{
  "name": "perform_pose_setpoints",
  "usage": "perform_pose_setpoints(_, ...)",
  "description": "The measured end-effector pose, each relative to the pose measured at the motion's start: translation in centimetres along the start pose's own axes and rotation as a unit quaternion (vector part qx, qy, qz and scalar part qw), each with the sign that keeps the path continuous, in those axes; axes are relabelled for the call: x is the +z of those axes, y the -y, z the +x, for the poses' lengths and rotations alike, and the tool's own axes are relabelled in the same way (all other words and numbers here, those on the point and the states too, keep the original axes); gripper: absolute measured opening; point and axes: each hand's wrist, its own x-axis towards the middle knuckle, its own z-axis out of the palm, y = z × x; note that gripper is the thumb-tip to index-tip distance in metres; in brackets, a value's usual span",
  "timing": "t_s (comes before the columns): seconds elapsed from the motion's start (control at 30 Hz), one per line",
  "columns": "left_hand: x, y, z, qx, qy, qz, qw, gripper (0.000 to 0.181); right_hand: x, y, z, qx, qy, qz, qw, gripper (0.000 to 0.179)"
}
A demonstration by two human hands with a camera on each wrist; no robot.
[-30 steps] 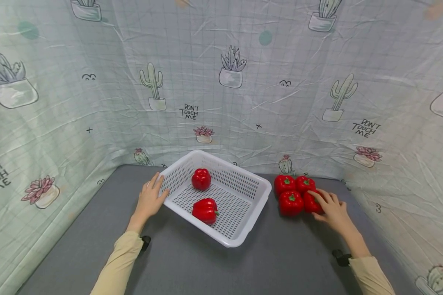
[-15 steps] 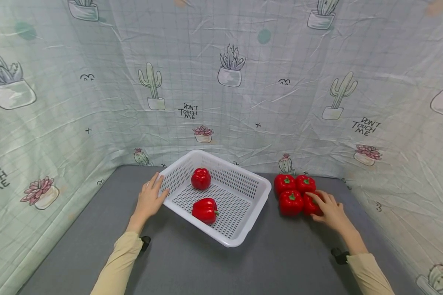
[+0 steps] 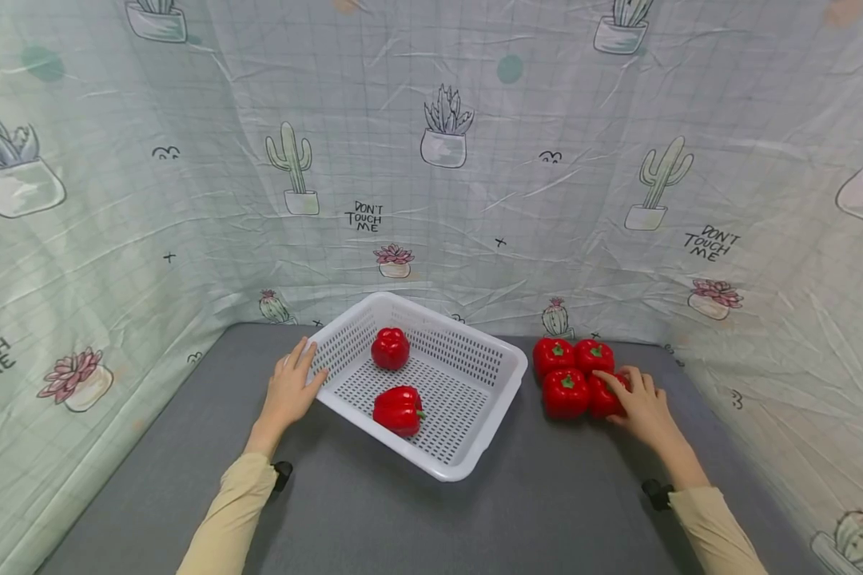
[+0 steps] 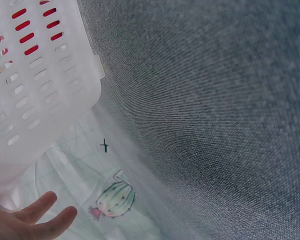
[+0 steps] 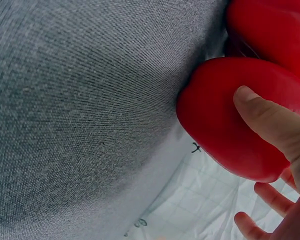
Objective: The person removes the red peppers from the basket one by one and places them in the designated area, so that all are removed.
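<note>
White perforated plastic basket (image 3: 489,427) sits at an angle on the table, holding a red bell pepper (image 3: 390,349) near the back and another bell pepper (image 3: 399,410) on its side. My left hand (image 3: 289,393) grips the basket's left corner, thumb over the rim and fingers outside; the left wrist view shows two fingers (image 4: 42,206) extended past the wall. To the right, my right hand (image 3: 647,407) holds the front right bell pepper (image 5: 225,117) of a tight cluster. The thumb (image 5: 270,120) lies on its near side; other fingers reach round the far side, partly hidden.
Beside the held one stand a front left bell pepper (image 3: 566,393) and two back peppers, with green stems up. A grey cloth-covered table (image 3: 532,511) lies beneath. A cactus-print curtain (image 3: 446,208) encloses the back and sides.
My right hand has shifted slightly and closed in around the front right bell pepper, which stays in the cluster. The left hand and basket hold still; the head view has tilted very slightly.
</note>
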Motion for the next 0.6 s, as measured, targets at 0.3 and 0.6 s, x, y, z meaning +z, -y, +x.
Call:
perform_pose_setpoints(0.3, -0.14, -0.03, -0.10, 0.001, -0.003, 0.006, 1.0000, 0.058, 0.24, -0.16, 0.19, -0.021, -0.025, 0.002, 0.9995, 0.078)
perform_pose_setpoints(0.6, -0.15, -0.16, -0.12, 0.001, -0.002, 0.001, 1.0000, 0.058, 0.22, -0.43, 0.18, -0.016, -0.016, 0.012, 0.9997, 0.079)
